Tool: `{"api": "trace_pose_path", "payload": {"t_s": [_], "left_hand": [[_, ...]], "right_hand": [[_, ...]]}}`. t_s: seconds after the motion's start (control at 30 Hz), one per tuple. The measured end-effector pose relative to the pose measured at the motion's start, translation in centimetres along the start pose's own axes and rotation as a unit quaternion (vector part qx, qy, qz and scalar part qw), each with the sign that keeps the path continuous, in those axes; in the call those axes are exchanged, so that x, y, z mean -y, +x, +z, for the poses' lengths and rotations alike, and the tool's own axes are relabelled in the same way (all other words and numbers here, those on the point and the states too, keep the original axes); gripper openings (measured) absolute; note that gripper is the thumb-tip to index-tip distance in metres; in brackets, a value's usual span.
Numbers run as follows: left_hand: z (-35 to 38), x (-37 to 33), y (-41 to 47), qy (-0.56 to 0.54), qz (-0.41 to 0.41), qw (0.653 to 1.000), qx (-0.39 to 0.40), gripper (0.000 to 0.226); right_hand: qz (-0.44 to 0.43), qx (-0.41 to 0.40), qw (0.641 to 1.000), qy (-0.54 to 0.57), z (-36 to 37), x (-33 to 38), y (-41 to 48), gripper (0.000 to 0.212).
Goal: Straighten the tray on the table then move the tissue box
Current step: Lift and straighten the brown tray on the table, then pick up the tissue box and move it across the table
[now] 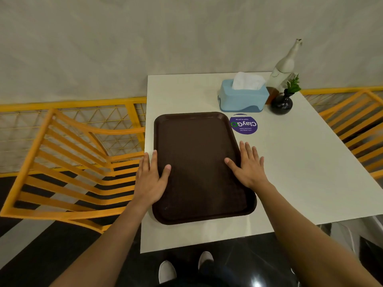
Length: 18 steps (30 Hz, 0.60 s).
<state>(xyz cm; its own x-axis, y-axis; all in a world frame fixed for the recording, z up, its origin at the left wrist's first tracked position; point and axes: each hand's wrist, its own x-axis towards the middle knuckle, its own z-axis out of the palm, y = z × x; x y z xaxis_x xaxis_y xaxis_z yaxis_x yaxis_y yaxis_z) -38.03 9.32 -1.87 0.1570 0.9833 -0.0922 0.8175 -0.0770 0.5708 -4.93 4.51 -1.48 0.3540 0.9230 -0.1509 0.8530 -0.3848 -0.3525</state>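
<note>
A dark brown tray [199,162] lies on the white table [300,162], along its left side, its long sides running away from me. My left hand [150,179] rests flat on the tray's left rim, thumb on the tray's inside, fingers spread. My right hand [248,164] lies flat on the right rim, thumb on the tray, fingers on the table. A light blue tissue box [242,98] with a white tissue sticking up stands beyond the tray at the far right, apart from both hands.
A round purple sticker [244,125] sits between tray and tissue box. A black vase with a green sprig [283,102] and a white bird figurine [284,67] stand right of the box. Yellow slatted chairs [68,162] flank the table. My white shoes [167,271] show below the near edge.
</note>
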Motion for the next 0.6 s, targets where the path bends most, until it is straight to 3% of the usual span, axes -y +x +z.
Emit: {"api": "trace_pose_path", "payload": {"t_s": [0.2, 0.37, 0.6], "left_hand": [[-1.4, -3.1, 0.1, -0.046, 0.051, 0.997, -0.044, 0.07], [-1.1, -8.6, 3.7, -0.068, 0.081, 0.993, -0.059, 0.069], [2.4, -19.1, 10.7, -0.156, 0.104, 0.977, -0.099, 0.085]], "right_hand": [[0.002, -0.06, 0.992, 0.109, -3.5, -0.5, -0.6, 0.084], [-0.03, -0.141, 0.982, 0.124, -7.1, -1.3, 2.7, 0.062], [-0.085, -0.186, 0.966, 0.161, -12.9, -3.5, 11.8, 0.064]]}}
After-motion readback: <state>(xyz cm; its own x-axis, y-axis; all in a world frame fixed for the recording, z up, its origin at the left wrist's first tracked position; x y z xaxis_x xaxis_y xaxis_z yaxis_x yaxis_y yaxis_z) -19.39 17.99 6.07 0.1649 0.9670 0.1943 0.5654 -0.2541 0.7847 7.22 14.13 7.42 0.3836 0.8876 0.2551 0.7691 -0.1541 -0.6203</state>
